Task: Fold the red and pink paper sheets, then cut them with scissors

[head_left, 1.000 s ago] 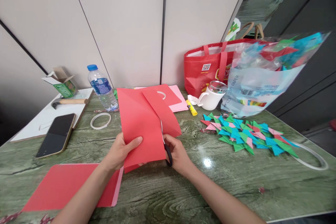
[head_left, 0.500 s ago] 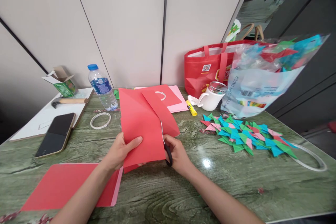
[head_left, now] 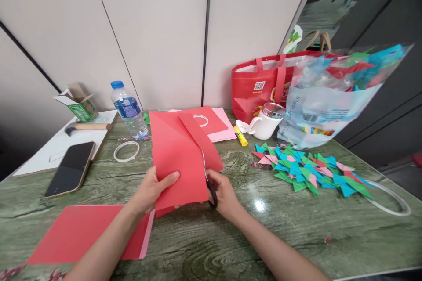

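My left hand (head_left: 158,186) grips the lower left of a red paper sheet (head_left: 178,153), thumb on top and fingers underneath. Black-handled scissors (head_left: 212,195) are in my right hand (head_left: 222,191), their blades at the sheet's right side. A cut runs up from the blades, and a red strip (head_left: 201,140) folds away to the right of it. More red paper shows beneath the held sheet's lower edge. Behind it lie red and pink sheets (head_left: 226,125) with a white ring on top. By my left forearm rests another stack of red paper (head_left: 75,232).
At left are a phone (head_left: 70,169), a hammer-like tool (head_left: 89,126), an opened box (head_left: 77,103), a water bottle (head_left: 128,112) and a tape ring (head_left: 126,151). At right stand a glue stick (head_left: 240,136), white mug (head_left: 265,125), red bag (head_left: 245,88), plastic bag (head_left: 329,105) and folded-paper chain (head_left: 303,169).
The red strip's lower right corner has drawn in slightly to the left. Both hands, the sheet and the scissors have hardly moved.
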Action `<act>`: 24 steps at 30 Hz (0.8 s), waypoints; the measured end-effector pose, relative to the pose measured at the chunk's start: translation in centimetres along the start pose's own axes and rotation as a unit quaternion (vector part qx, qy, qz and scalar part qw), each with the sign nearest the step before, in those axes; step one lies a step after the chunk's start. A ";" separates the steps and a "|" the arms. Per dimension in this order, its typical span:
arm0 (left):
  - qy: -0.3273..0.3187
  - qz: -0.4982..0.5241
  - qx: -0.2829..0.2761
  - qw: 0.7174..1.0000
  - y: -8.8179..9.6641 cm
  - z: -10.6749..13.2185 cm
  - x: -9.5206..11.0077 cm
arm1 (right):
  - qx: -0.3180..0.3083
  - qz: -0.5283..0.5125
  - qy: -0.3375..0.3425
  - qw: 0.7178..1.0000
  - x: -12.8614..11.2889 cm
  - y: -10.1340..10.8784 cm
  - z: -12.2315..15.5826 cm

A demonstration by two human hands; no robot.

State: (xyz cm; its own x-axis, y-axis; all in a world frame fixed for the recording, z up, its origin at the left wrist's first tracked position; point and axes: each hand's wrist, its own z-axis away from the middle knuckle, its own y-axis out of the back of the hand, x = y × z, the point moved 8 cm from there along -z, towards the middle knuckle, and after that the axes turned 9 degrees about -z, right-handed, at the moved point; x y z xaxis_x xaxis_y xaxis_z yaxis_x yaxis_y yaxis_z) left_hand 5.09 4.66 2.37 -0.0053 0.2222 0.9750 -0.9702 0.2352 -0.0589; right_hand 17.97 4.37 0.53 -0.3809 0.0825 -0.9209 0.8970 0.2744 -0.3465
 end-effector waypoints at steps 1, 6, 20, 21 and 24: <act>0.000 -0.001 0.000 1.000 0.0 0.0 0.0 | 0.003 0.000 -0.004 1.000 0.1 0.1 0.0; 0.002 0.000 0.002 1.000 0.1 0.0 -0.1 | 0.010 -0.009 -0.016 1.000 0.6 0.3 0.0; 0.001 -0.010 -0.013 1.000 -0.2 0.1 0.0 | -0.006 -0.014 0.000 1.000 0.6 0.3 -0.1; 0.000 -0.011 -0.016 1.000 -0.2 0.1 0.0 | -0.008 -0.015 -0.003 1.000 0.6 0.3 -0.1; -0.003 -0.013 -0.025 1.000 -0.1 0.0 -0.1 | -0.010 -0.012 -0.007 1.000 0.8 0.4 -0.1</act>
State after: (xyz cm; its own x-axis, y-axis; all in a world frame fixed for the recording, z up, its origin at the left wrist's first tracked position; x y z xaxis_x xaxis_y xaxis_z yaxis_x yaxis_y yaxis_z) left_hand 5.20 4.61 2.28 0.0180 0.2100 0.9775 -0.9567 0.2876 -0.0442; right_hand 18.02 4.62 -0.33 -0.3999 0.0621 -0.9145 0.8827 0.2947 -0.3660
